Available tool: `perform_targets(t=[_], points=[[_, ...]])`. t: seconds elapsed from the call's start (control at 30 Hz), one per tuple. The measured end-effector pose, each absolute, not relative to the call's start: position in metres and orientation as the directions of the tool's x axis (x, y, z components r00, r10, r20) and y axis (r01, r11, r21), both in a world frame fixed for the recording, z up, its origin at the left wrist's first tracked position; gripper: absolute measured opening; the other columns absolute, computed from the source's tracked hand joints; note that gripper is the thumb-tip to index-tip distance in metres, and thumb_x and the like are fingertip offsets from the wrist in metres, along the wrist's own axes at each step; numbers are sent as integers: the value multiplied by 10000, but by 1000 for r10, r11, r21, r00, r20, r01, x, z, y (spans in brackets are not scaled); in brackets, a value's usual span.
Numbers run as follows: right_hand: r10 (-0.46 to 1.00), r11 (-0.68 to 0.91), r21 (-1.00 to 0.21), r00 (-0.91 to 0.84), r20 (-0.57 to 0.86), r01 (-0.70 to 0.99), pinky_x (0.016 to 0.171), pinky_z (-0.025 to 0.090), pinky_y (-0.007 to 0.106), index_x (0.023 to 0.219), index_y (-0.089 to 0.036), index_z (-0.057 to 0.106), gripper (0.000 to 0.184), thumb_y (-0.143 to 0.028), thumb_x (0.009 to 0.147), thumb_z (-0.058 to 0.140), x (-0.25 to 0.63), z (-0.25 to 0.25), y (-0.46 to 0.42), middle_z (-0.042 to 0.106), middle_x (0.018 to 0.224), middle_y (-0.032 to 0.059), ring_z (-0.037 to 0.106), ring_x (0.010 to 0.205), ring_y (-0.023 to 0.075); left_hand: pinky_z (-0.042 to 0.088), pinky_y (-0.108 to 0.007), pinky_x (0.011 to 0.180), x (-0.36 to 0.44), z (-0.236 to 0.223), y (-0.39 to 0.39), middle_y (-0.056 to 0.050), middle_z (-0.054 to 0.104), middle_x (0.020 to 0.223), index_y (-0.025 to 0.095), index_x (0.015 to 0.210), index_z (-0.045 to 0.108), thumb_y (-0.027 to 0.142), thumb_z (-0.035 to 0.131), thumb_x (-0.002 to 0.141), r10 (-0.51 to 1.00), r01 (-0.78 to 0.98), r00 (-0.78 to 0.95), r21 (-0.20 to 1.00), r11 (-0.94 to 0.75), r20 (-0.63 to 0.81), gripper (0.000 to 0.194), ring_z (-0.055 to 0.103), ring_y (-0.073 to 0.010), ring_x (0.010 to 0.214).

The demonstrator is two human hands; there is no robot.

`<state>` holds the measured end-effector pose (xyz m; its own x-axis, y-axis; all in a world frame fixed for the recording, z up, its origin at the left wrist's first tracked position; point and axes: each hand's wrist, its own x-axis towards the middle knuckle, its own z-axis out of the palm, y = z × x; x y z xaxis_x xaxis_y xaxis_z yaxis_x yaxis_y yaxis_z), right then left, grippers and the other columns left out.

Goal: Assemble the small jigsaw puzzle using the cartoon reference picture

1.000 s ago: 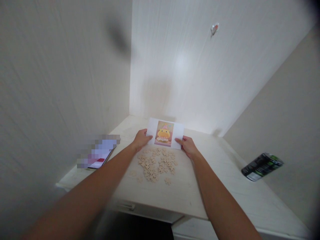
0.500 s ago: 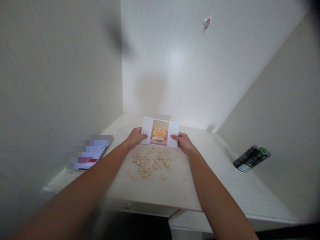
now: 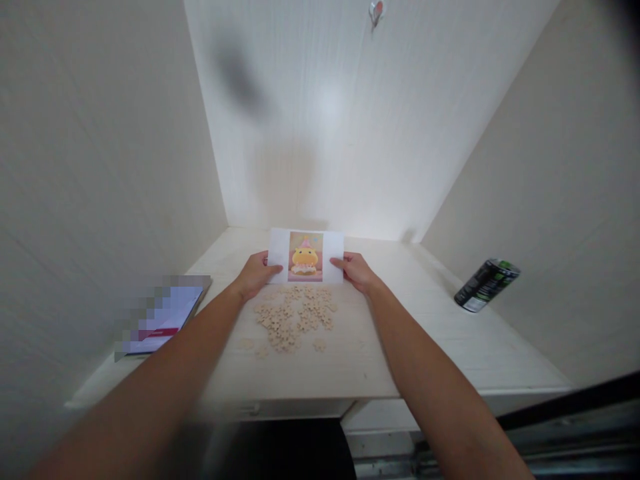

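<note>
A white sheet of paper (image 3: 306, 255) printed with a picture of a yellow cartoon figure lies at the back of a pale wooden desk (image 3: 440, 347). My left hand (image 3: 257, 273) grips its left edge and my right hand (image 3: 355, 270) grips its right edge. Just in front of the paper, between my forearms, lies a pile of several small pale wooden puzzle pieces (image 3: 293, 320), face down.
A tablet or phone (image 3: 163, 315) with a lit screen lies near the desk's left edge. A black and green can (image 3: 486, 285) stands at the right by the wall. Walls close in the desk at the left, back and right.
The view has shifted, so everything sits further left and slightly higher in the picture. Both hands stay on the paper at the same edges.
</note>
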<state>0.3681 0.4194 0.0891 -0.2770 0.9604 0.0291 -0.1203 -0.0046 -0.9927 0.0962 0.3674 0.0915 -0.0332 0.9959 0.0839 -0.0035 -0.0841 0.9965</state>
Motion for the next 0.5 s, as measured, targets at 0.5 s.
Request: perform_targets(t=[0.5], points=[[947,-99,-982,-318,-44,-160,746,587,302,821,-156,660,87,-102,768,705,395,96,421,740,827,59,694,753,158,500,-259,654,90,85,373,-111,690,986,77,1056,624,206,738,602,994,27,-1,994,-106,106,486,643,-175,761]])
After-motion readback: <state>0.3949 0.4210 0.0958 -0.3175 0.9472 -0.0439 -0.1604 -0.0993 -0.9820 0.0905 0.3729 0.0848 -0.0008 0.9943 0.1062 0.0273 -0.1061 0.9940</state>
